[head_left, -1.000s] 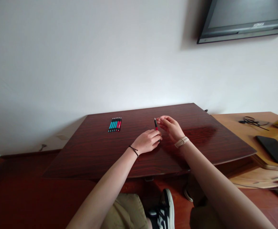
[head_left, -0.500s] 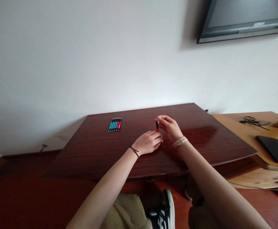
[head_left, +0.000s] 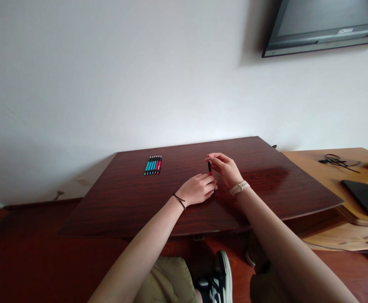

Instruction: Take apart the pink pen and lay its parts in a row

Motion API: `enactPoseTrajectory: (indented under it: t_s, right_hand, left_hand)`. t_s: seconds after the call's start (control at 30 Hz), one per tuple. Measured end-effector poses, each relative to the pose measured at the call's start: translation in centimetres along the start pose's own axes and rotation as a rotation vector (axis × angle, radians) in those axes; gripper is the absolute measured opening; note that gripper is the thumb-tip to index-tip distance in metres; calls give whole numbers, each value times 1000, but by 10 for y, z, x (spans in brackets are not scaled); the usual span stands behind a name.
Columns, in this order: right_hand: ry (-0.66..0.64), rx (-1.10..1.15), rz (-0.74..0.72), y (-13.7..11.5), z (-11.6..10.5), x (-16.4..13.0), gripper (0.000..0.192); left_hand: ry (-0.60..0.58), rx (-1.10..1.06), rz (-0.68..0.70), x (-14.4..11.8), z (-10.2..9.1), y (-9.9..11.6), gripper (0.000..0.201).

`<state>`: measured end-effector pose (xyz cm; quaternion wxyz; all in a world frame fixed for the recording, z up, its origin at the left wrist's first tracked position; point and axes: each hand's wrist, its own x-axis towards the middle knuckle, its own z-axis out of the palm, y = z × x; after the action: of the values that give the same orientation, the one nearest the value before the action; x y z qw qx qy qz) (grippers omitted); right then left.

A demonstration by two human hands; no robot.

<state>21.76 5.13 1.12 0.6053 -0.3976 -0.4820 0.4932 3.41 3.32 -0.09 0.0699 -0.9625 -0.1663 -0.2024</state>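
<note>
A red and black pen (head_left: 210, 168) is held between my two hands above the dark wooden table (head_left: 123, 198). My left hand (head_left: 199, 188) is closed around its lower, red part, which the fingers mostly hide. With thumb and fingertips, my right hand (head_left: 224, 167) pinches the pen's upper end, at the tip. Left of both hands, several turquoise pens (head_left: 150, 166) and red pens (head_left: 159, 166) lie side by side in a neat row on the tabletop.
A wooden desk (head_left: 313, 158) adjoins on the right, with a black cable (head_left: 337, 160) and a flat black device (head_left: 365, 198) on it. Behind the table rises a white wall (head_left: 171, 84), where a television (head_left: 325, 29) hangs at upper right.
The view has shifted very slightly. Both hands keep nearly the same grip on the pen, and the row of pens stays put.
</note>
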Motion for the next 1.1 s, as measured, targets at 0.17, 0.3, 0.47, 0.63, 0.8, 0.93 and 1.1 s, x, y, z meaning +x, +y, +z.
enactPoseTrajectory:
  t_s: [0.17, 0.3, 0.47, 0.63, 0.8, 0.93, 1.1]
  right_hand:
    - [-15, -38, -21, 0, 1, -2, 36]
    - [-9, -35, -9, -2, 1, -2, 35]
    - [-56, -11, 26, -8, -1, -3, 39]
    - [-85, 11, 20, -10, -5, -3, 40]
    - [24, 73, 5, -7, -14, -2, 39]
    - [132, 216, 23, -5, -26, 2, 36]
    - [275, 314, 83, 1, -39, 5, 38]
  left_hand:
    - [7, 3, -6, -1, 2, -2, 17]
    - [8, 14, -14, -2, 3, -2, 18]
    - [-2, 1, -35, -2, 4, -2, 18]
    - [-11, -8, -43, -4, 6, -4, 21]
    - [97, -35, -81, -5, 2, -5, 23]
    - [243, -172, -183, -7, -4, -8, 30]
    - [481, -407, -485, -15, -4, -22, 25]
